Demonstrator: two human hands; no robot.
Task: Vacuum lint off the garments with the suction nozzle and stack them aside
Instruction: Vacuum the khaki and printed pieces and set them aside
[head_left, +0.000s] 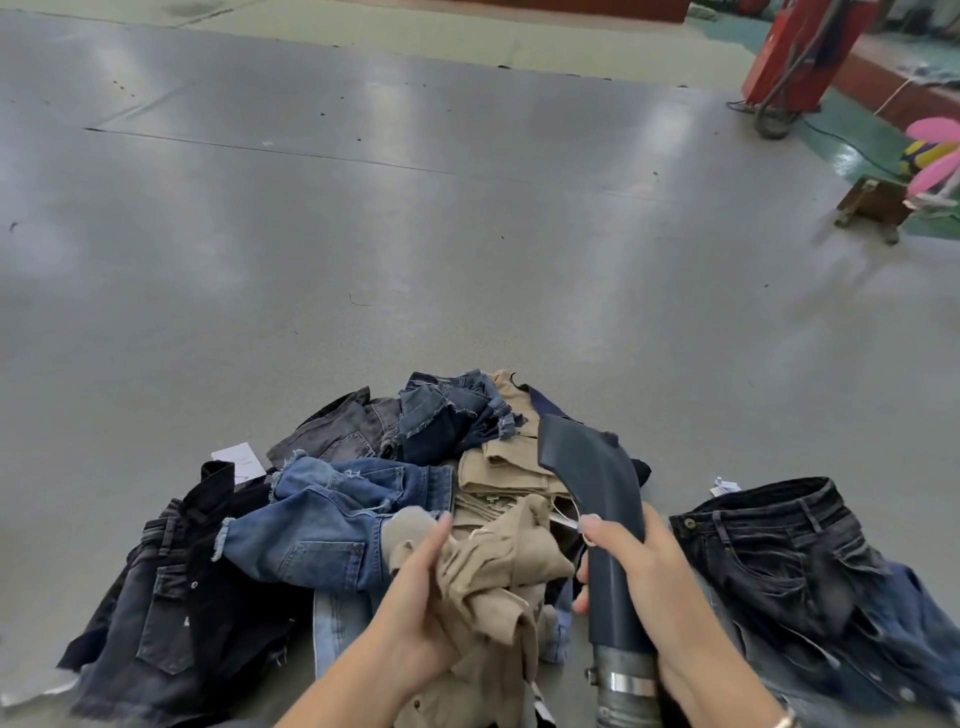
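On the floor (467, 249), a limp, light heap of denim shorts (332, 525) lies left. The left hand (415, 613) has its fingers bunched around a soft khaki garment (498, 566), best taken by the waistband. The right hand (649, 577) wraps the rigid suction nozzle (597, 483); the stack of dark jeans (779, 551) seems done.

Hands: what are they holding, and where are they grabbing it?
The left hand grips the bunched tan garment near its middle. The right hand holds the dark suction nozzle around its lower neck.
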